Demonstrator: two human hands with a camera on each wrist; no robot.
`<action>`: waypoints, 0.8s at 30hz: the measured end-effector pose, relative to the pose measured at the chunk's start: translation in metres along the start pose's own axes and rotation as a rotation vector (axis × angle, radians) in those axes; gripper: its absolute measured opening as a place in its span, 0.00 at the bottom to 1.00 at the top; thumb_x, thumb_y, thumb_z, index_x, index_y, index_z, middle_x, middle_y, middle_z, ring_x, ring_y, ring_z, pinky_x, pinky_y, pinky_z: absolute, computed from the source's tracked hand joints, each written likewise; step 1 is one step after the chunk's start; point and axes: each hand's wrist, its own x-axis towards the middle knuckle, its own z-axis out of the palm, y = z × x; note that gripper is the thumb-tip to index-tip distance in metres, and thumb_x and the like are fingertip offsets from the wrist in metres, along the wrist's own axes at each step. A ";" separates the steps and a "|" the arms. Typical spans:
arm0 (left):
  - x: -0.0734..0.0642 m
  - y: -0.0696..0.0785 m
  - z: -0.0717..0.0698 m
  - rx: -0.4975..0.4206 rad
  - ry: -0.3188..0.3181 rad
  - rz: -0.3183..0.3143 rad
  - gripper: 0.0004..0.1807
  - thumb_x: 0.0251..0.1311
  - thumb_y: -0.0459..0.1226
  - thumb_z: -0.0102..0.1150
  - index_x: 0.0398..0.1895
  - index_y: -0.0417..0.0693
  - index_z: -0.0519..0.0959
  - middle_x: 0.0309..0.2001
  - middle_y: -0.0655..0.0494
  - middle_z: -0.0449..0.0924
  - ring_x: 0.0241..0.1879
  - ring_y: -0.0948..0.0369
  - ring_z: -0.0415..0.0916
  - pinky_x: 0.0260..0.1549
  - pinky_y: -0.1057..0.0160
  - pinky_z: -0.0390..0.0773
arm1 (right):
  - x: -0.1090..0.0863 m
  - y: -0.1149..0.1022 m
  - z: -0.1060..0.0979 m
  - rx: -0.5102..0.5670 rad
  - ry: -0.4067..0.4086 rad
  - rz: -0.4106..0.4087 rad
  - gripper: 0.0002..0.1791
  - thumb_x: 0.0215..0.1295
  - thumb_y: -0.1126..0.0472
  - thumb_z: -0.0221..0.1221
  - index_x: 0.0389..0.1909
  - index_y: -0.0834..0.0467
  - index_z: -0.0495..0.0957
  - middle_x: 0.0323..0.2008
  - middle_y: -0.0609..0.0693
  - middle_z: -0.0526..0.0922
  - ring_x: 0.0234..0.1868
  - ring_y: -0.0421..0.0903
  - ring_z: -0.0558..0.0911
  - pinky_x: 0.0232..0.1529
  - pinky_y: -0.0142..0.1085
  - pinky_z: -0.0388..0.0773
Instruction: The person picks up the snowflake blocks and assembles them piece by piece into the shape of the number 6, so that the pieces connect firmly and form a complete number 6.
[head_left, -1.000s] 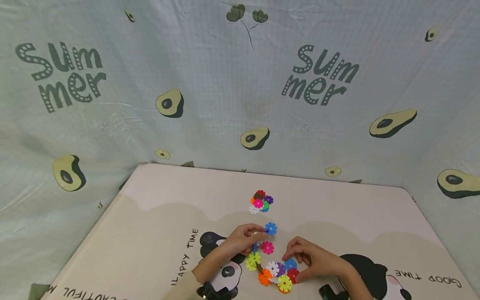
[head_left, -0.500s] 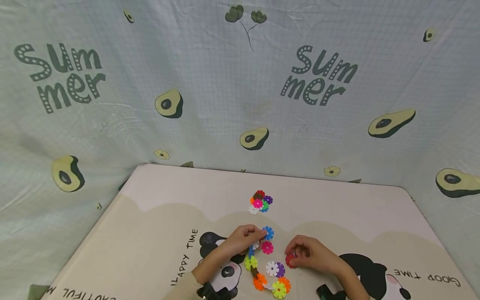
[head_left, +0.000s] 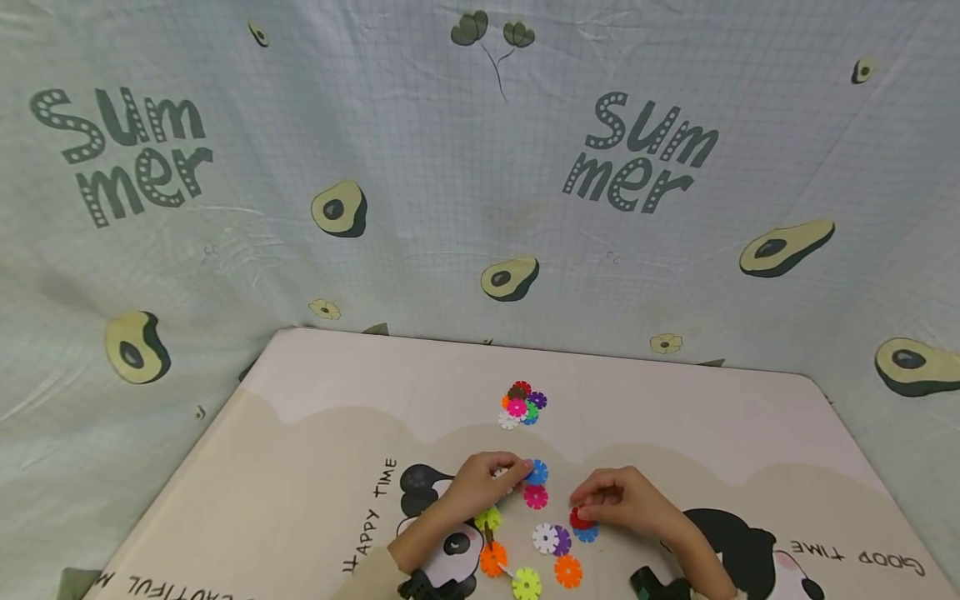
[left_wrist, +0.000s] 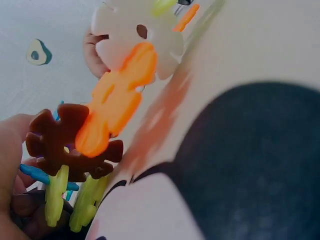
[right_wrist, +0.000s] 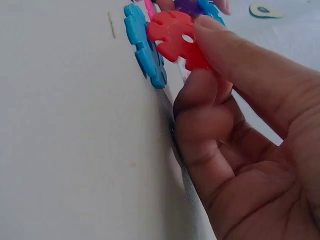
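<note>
Notched plastic snowflake discs lie around both hands. My left hand [head_left: 487, 485] pinches a linked chain of discs, with a blue disc [head_left: 537, 472] at its fingertips. The chain hangs toward me through a brown disc [left_wrist: 45, 135], an orange disc [left_wrist: 112, 107] and a white disc [left_wrist: 120, 25] to a yellow-green disc [head_left: 527, 583]. My right hand [head_left: 626, 504] pinches a red disc [right_wrist: 172, 32] between thumb and finger, close over another blue disc [right_wrist: 142, 47]. Part of the chain is hidden behind the left hand.
A pink disc [head_left: 536, 497], a white disc [head_left: 545, 538], a purple disc [head_left: 563, 542] and an orange disc [head_left: 568, 572] lie between the hands. Farther back is a small pile of mixed discs [head_left: 517, 408]. A printed cloth [head_left: 420, 275] hangs behind the table [head_left: 315, 483].
My right hand has taken the red disc and moved it away from me. The chain's lower end has swung left, uncovering the loose orange disc. The blue disc at my left fingertips has come nearer.
</note>
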 end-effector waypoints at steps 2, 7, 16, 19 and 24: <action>-0.001 -0.001 0.000 0.032 0.007 0.023 0.16 0.70 0.50 0.51 0.38 0.50 0.84 0.27 0.61 0.78 0.34 0.66 0.70 0.33 0.68 0.68 | 0.000 0.002 0.000 0.001 0.016 -0.010 0.09 0.64 0.63 0.63 0.41 0.64 0.84 0.37 0.51 0.85 0.33 0.40 0.82 0.36 0.31 0.81; 0.000 -0.001 -0.003 0.025 -0.037 0.017 0.20 0.73 0.50 0.46 0.47 0.47 0.82 0.35 0.58 0.80 0.37 0.63 0.72 0.37 0.65 0.72 | 0.003 0.002 0.002 -0.019 0.077 -0.027 0.05 0.65 0.64 0.62 0.40 0.59 0.82 0.35 0.52 0.84 0.29 0.42 0.79 0.32 0.29 0.79; -0.001 0.001 -0.007 -0.015 -0.102 -0.059 0.26 0.74 0.49 0.43 0.54 0.37 0.80 0.52 0.44 0.80 0.52 0.49 0.76 0.53 0.51 0.75 | 0.013 0.003 0.008 -0.003 0.101 -0.044 0.04 0.66 0.65 0.61 0.39 0.61 0.80 0.36 0.55 0.84 0.32 0.41 0.81 0.36 0.31 0.80; 0.000 0.001 -0.009 -0.065 -0.109 -0.024 0.17 0.72 0.43 0.49 0.45 0.39 0.84 0.42 0.50 0.80 0.40 0.59 0.72 0.42 0.63 0.75 | 0.016 0.000 0.011 -0.003 0.116 -0.024 0.05 0.67 0.64 0.60 0.40 0.61 0.80 0.36 0.55 0.85 0.32 0.41 0.81 0.37 0.30 0.80; 0.000 -0.002 -0.007 -0.102 -0.082 0.014 0.12 0.69 0.39 0.54 0.40 0.39 0.84 0.38 0.52 0.82 0.34 0.66 0.70 0.36 0.73 0.72 | 0.019 -0.003 0.015 -0.005 0.175 -0.003 0.07 0.66 0.65 0.61 0.41 0.64 0.79 0.36 0.57 0.83 0.32 0.41 0.81 0.38 0.29 0.80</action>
